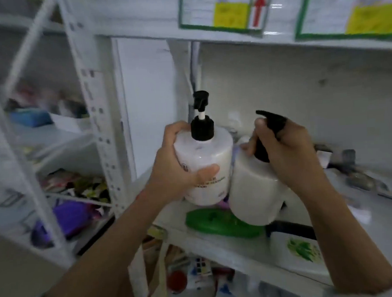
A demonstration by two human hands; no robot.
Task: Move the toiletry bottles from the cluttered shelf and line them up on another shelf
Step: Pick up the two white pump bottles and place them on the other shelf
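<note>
My left hand (175, 169) grips a white pump bottle (205, 157) with a black pump head, held upright above the shelf's left end. My right hand (288, 152) holds a second white bottle (254, 190) by its black pump neck; this bottle touches the first on its right side. Both bottles hang over the white shelf (218, 240). A green flat bottle (219, 223) lies on its side beneath them. A white bottle with a green leaf label (298, 249) and a dark cap lies at the shelf's front right.
Small dark items (350, 169) lie at the shelf's right rear. Green-framed labels (219, 9) hang on the shelf edge above. A white upright post (98, 121) separates this rack from a left rack holding blue (30, 117) and purple (69, 217) things. Clutter fills the shelf below (197, 277).
</note>
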